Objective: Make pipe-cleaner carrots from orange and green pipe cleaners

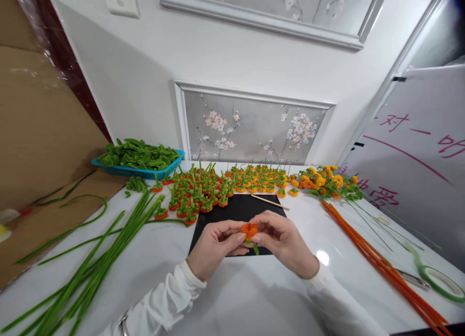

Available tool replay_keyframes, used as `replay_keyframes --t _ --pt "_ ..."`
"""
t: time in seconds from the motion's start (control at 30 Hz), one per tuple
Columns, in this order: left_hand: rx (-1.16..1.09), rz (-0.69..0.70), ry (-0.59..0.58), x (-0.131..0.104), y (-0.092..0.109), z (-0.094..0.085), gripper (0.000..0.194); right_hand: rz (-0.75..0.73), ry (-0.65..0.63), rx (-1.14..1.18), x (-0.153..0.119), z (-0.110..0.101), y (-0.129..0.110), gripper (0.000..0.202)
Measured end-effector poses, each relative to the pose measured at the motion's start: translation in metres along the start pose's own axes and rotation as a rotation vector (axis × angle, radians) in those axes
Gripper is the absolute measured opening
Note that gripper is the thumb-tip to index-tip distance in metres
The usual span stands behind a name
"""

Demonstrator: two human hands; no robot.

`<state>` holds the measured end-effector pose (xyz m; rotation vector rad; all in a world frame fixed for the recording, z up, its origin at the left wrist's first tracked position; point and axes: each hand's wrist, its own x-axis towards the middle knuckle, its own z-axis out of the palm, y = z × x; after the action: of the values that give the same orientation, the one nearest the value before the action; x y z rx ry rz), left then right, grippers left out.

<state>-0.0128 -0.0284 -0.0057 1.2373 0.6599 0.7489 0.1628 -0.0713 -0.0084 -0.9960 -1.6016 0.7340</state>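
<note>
Between both hands, above the black mat [214, 234], is a small orange pipe-cleaner flower [249, 231] with a short green piece below it. My left hand [221, 241] pinches it from the left, thumb in front. From the right, my right hand [281, 239] grips it between thumb and fingers. Just beyond the hands stand many small orange pipe-cleaner flowers [191, 219] with green tops. Yellow-orange ones [259, 187] cluster farther right. A thin pale stick [271, 202] lies across the mat's far edge.
A blue tray [145, 173] of green pipe-cleaner leaves sits back left, with long green pipe cleaners [105, 263] in front. On the right are finished yellow flowers [319, 181], orange pipe cleaners [381, 258], green tape [441, 282] and a metal tool [412, 279]. A wall rises behind.
</note>
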Motion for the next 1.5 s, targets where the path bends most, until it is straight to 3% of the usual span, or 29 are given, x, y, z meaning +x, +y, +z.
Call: replay_keyframes --t 0.13,0.33,0.43,0.5,0.67,0.8,1.0,1.27,1.37,1.5 --pt "-0.027 0.013 0.028 0.001 0.001 0.001 0.031 -0.031 0.023 0.021 0.001 0.000 -0.002 0.020" --pt "-0.157 0.093 0.045 0.000 0.006 0.000 0.036 0.074 -0.077 0.298 0.004 -0.006 -0.002 0.045" --pt "-0.207 0.113 0.022 -0.001 0.008 -0.001 0.038 0.154 -0.149 0.236 0.005 -0.005 0.003 0.033" --pt "-0.217 0.105 -0.003 -0.002 0.010 -0.002 0.037 0.166 -0.111 0.153 0.005 -0.004 0.006 0.028" --pt "-0.123 0.119 0.038 0.000 0.011 -0.005 0.038 -0.042 0.112 -0.236 0.003 -0.005 0.006 0.020" --pt "0.020 0.165 0.094 0.004 0.004 -0.006 0.048 -0.193 0.160 -0.438 0.001 -0.003 0.004 0.020" --pt "0.059 0.167 0.103 0.009 -0.010 -0.007 0.045 -0.268 0.128 -0.577 -0.003 0.004 0.003 0.021" --pt "-0.295 0.100 0.097 -0.006 -0.010 -0.005 0.048 -0.394 0.061 -0.566 0.013 0.015 -0.009 0.021" --pt "-0.376 0.092 0.144 -0.018 -0.010 -0.010 0.046 -0.421 -0.014 -0.577 0.018 0.025 -0.015 0.022" --pt "-0.315 0.130 0.227 -0.032 -0.014 -0.021 0.050 -0.449 -0.162 -0.648 0.023 0.048 -0.020 0.022"
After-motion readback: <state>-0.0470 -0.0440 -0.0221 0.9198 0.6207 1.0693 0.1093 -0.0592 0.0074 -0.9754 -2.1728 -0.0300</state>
